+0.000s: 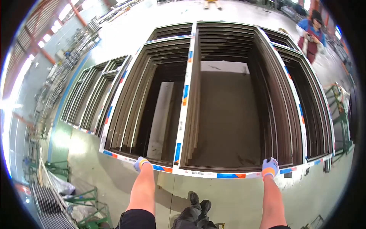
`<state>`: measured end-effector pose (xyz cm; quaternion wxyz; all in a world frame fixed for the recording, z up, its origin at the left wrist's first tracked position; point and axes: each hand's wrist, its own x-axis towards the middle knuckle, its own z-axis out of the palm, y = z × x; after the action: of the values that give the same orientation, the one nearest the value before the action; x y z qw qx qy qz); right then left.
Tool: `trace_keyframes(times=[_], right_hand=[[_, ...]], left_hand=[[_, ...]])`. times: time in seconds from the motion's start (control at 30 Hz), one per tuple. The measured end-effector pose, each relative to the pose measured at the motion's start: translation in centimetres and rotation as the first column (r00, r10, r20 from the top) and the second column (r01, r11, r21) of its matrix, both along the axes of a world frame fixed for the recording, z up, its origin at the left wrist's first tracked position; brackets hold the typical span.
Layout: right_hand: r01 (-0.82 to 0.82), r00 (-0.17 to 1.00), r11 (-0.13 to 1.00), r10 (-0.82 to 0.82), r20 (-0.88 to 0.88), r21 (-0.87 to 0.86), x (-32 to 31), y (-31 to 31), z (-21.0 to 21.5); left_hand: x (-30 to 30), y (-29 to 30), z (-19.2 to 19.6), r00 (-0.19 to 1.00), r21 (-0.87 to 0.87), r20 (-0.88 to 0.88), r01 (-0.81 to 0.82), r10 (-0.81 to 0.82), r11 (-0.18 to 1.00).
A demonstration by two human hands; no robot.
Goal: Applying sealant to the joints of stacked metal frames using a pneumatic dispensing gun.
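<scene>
A large brown window frame [207, 174] lies on top of a stack of similar frames in front of me. White protective film with blue and orange patches covers its bars. My left hand [142, 163], in a light glove with an orange cuff, grips the near bar left of the long divider [184, 101]. Farther right along the same bar, my right hand [270, 167], gloved alike with dark on the fingers, is closed over the edge. The fingertips of both hands are partly hidden. Through the openings, the bars of the lower frames show in layers.
A smaller stack of frames [91, 97] stands at the left. Green metal stands [89, 206] are at lower left, and another green rack [340, 114] is at right. A person in a dark red apron [310, 44] is at the far right. My shoes [194, 199] are below.
</scene>
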<state>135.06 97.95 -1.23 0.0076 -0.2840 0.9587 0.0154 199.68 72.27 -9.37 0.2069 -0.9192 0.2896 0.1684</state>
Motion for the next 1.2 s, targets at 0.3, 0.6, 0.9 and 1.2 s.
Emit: trace_keyframes(times=[0.3, 0.6, 0.9, 1.2], right_hand=[[-0.056, 0.998, 0.996, 0.058, 0.016, -0.064, 2.3, -2.7, -1.3], [0.026, 0.998, 0.999, -0.028, 0.061, 0.036, 0.5, -0.7, 1.0], [0.004, 0.993, 0.999, -0.009, 0.114, 0.040, 2.5, -3.1, 1.3], [0.029, 0.996, 0.998, -0.034, 0.087, 0.058, 2.0, -2.2, 1.6]], left_hand=[[8.4, 0.4, -4.4, 0.884, -0.385, -0.071, -0.451, 0.462, 0.805], [-2.1, 0.2, 1.2, 0.750, -0.581, -0.214, -0.613, 0.627, 0.535], [2.0, 0.9, 3.1, 0.840, -0.451, -0.085, -0.512, 0.536, 0.731], [0.5, 1.0, 2.4, 0.753, -0.505, -0.335, -0.651, 0.566, 0.567]])
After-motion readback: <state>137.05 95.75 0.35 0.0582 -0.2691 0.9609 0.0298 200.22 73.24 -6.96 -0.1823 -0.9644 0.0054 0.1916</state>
